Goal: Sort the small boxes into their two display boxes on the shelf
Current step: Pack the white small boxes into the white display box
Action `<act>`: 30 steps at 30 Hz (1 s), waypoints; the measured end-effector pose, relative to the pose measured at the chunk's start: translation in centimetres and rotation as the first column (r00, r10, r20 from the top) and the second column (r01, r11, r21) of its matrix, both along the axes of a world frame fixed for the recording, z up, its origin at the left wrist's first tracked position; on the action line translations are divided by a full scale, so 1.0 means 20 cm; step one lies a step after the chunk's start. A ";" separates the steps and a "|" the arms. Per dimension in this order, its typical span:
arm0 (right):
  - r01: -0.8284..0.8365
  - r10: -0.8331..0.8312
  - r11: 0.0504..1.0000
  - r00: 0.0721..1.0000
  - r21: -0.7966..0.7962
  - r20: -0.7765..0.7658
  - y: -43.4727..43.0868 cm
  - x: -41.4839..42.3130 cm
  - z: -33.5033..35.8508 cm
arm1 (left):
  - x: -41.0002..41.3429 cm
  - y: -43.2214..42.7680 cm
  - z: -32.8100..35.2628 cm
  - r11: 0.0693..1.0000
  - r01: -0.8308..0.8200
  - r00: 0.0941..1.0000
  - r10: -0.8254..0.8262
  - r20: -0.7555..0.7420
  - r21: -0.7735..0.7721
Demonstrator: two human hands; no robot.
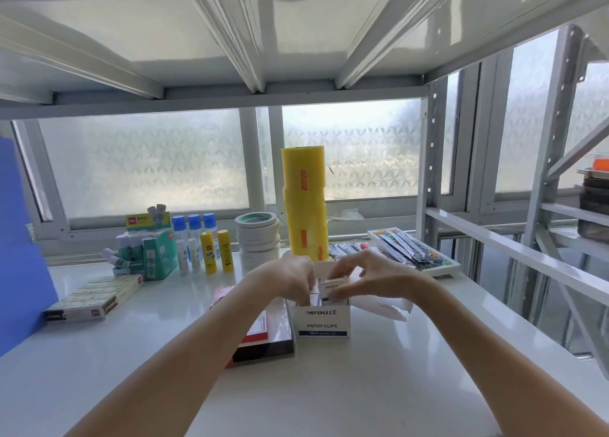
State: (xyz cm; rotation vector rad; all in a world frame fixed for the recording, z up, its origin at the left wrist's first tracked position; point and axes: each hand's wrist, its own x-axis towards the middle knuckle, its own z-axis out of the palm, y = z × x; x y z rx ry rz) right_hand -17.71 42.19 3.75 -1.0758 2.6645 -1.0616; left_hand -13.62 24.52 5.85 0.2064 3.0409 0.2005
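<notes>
A white display box (323,321) printed "PAPER CLIPS" stands on the white shelf (379,387) in front of me. My right hand (372,278) pinches a small white box (330,287) at its top, just above the display box opening. My left hand (290,278) reaches into the left side of the same display box, its fingertips curled down among small boxes there; what they hold is hidden. A second display box is not clear to me.
Behind stand a tall yellow tape stack (304,202), white tape rolls (258,235), glue sticks (216,252) and a green glue box (155,252). A long flat box (95,299) lies left, a dark-edged pad (263,341) beside the display box, a tray of packets (412,250) right.
</notes>
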 end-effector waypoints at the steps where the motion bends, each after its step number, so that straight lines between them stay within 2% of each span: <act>1: 0.002 -0.002 0.999 1.000 0.051 0.009 0.00 0.00 0.00 | 0.01 0.00 0.00 1.000 0.002 1.000 -0.002 -0.006 0.009; 6: 0.052 -0.063 0.958 0.998 0.283 0.028 -0.02 0.03 0.09 | 0.02 0.00 -0.01 1.000 -0.007 0.999 0.008 -0.049 0.025; 9: 0.096 -0.095 0.908 0.995 0.407 -0.022 -0.08 0.03 0.10 | 0.04 0.00 -0.01 0.999 -0.002 0.998 0.005 -0.060 0.050; 11: 0.173 -0.142 0.890 0.984 0.421 -0.103 -0.13 0.03 0.06 | 0.04 -0.01 -0.01 0.997 0.004 0.998 0.000 -0.060 0.073; 14: 0.342 -0.231 0.854 0.925 0.391 -0.303 -0.18 0.03 -0.01 | 0.05 0.00 -0.01 0.997 0.004 0.997 0.002 -0.071 0.078; 16: 0.386 -0.254 0.845 0.898 0.370 -0.359 -0.19 0.04 -0.02 | 0.05 0.00 -0.01 0.996 -0.001 0.997 0.008 -0.081 0.085; 19: 0.404 -0.276 0.840 0.893 0.363 -0.355 -0.20 0.06 -0.01 | 0.06 0.00 -0.01 0.997 -0.013 0.995 0.020 -0.095 0.078; 23: 0.418 -0.269 0.792 0.893 0.446 -0.360 -0.20 0.06 0.00 | 0.06 -0.01 -0.02 0.995 -0.022 0.996 0.030 -0.089 0.094; 30: 0.342 -0.295 0.854 0.939 0.392 -0.177 -0.17 0.07 0.02 | 0.02 -0.03 -0.05 0.994 -0.032 0.995 0.042 -0.094 0.104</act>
